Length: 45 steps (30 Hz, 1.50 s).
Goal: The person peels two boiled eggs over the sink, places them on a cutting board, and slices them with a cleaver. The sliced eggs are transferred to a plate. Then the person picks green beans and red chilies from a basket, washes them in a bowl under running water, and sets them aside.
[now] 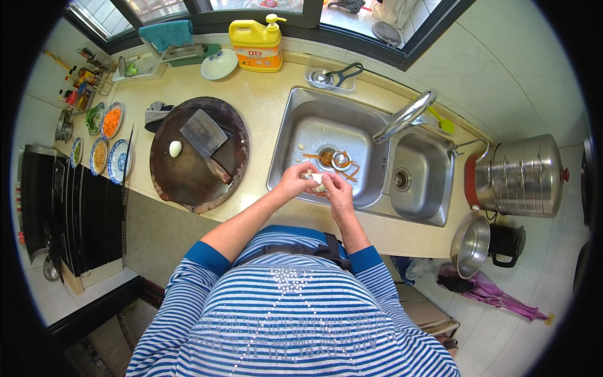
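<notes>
Over the near edge of the large sink basin (294, 136), my left hand (297, 181) and my right hand (340, 192) both hold an egg (319, 186). Part of its white shows, and pieces of shell seem to be at my fingertips; my fingers cover much of it. Below lie orange vegetable peelings (351, 175) around the drain, with a metal strainer (341, 160) beside it. To the left, a peeled egg (175, 149) rests on a round wooden chopping board (172, 181). A cleaver (203, 133) lies flat there, handle towards me.
The tap (407, 115) arches over the sink divider, beside the small basin (419, 160). Plates of shredded carrot (111, 123) and other cut food stand left, near chopsticks (128, 155). A peeler (346, 74), a yellow detergent jug (256, 47) and a stacked steamer (523, 174) line the counter.
</notes>
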Each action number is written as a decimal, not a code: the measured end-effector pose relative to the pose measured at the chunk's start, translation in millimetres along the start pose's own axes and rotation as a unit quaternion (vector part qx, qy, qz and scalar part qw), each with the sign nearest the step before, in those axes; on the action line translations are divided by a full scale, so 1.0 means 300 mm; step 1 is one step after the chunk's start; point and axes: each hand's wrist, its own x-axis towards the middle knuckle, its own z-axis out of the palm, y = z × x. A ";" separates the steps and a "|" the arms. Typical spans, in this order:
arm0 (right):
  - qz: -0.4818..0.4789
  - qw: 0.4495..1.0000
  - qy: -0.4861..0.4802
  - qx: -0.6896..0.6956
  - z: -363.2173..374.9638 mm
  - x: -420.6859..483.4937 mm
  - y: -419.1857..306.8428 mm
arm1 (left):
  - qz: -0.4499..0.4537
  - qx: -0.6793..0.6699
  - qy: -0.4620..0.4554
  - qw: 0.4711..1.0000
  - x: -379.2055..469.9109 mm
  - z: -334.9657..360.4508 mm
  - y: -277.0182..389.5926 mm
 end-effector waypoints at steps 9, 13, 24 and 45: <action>0.012 0.999 -0.010 0.036 -0.024 0.019 0.022 | -0.011 -0.033 -0.009 0.999 0.003 -0.013 0.014; 0.050 0.989 0.008 0.138 -0.046 0.007 0.016 | -0.041 -0.090 -0.010 0.995 0.004 -0.035 0.023; 0.079 0.962 0.029 0.259 -0.110 0.014 0.004 | 0.088 0.049 0.145 0.984 0.073 -0.011 -0.012; 0.027 0.978 0.094 0.183 -0.244 0.004 -0.062 | 0.153 0.080 -0.006 0.985 0.235 0.096 0.218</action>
